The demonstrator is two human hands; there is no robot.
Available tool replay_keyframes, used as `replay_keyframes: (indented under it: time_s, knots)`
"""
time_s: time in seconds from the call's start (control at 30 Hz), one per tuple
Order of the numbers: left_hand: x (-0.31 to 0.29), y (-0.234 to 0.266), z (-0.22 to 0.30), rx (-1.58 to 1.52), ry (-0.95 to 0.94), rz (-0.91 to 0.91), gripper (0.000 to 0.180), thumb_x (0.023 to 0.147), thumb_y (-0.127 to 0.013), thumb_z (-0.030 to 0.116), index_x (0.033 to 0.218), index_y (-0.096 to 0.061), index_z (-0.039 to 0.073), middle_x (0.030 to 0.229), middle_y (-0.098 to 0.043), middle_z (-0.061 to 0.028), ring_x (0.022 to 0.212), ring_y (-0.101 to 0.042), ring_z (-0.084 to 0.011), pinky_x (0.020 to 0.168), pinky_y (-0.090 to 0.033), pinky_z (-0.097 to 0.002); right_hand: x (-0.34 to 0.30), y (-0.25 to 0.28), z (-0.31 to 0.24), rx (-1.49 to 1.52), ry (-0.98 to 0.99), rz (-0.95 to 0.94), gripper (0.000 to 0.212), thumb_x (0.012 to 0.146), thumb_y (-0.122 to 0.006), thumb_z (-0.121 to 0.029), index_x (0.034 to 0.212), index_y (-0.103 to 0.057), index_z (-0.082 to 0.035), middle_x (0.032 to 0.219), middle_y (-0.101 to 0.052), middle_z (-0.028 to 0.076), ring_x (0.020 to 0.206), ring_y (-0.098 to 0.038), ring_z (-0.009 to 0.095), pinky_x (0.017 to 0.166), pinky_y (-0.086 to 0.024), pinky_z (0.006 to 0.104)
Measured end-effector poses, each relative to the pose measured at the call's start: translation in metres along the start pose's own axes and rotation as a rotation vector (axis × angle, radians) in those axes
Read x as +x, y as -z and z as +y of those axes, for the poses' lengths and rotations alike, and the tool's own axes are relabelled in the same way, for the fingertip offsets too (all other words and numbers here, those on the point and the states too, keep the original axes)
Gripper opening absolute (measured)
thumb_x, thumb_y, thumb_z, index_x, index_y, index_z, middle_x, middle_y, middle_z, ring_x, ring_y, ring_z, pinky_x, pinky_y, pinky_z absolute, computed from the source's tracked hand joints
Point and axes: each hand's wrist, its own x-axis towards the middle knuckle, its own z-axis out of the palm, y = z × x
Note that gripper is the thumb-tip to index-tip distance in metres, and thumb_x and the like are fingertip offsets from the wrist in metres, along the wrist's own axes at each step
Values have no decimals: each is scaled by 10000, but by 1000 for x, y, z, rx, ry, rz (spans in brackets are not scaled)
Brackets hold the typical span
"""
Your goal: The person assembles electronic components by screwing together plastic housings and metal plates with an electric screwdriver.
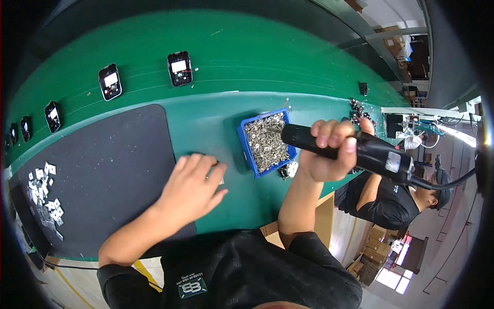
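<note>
My right hand (pixel 332 149) is wrapped round a black electric screwdriver (pixel 383 157), its cord running off to the right. The screwdriver points left, and its thin tip is over a blue bin (pixel 250 160) full of small silvery screws (pixel 266 144). My left hand (pixel 193 183) is palm down, low over the green bench beside the right edge of a dark mat (pixel 110 165). Its fingers are bent and the thumb stands apart. A small pale piece (pixel 222 181) shows between thumb and forefinger; the fingers hide most of it.
Black device housings with white rectangles (pixel 180 68) (pixel 110 82) (pixel 52 117) stand along the green strip beyond the bench. Small white pieces (pixel 46 193) lie scattered on the mat's left end. Dark small parts (pixel 360 110) are heaped at far right. Another person (pixel 391 198) sits at right.
</note>
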Motion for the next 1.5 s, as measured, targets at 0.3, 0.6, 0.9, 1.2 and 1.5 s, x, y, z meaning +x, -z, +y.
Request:
replay_keyframes:
  time_s: [0.3,0.6,0.9,1.2,1.5]
  knots:
    - [6,3,3,184,-57,-139,203,731,-667,109,895,-571,38,834,-542,-76,863,-549,-247,798,-410,-363,32,-2,-34,150,61,-65,548,869,-561,-163,1347,-319,-48,675,-463,34,543,-485,149,573,-459,341]
    - [42,30,-10,-91,155,-114,112,735,-693,12,826,-628,12,791,-639,-139,717,-648,-300,656,-519,-369,52,-8,-44,214,-349,-143,371,758,-726,21,1082,-547,-5,703,-577,-18,604,-521,28,533,-407,203]
    - [249,-1,-8,-480,114,-138,151,873,-666,50,970,-559,7,848,-660,-49,787,-629,-102,710,-504,-235,52,23,-64,-97,193,-117,399,639,-717,-83,982,-515,-62,729,-608,78,619,-594,308,545,-438,365]
    - [427,-110,67,-277,-94,-160,103,829,-700,72,842,-620,8,709,-545,46,644,-477,-31,593,-387,-184,53,62,-121,-206,7,-335,464,615,-710,-142,999,-497,5,642,-601,199,668,-620,417,594,-481,493]
    - [506,-186,102,-133,-173,-234,195,847,-672,125,996,-656,0,763,-637,-2,686,-568,-58,641,-459,-212,68,106,-149,-93,-140,-475,227,790,-615,-168,981,-572,-52,743,-651,178,676,-655,362,590,-502,461]
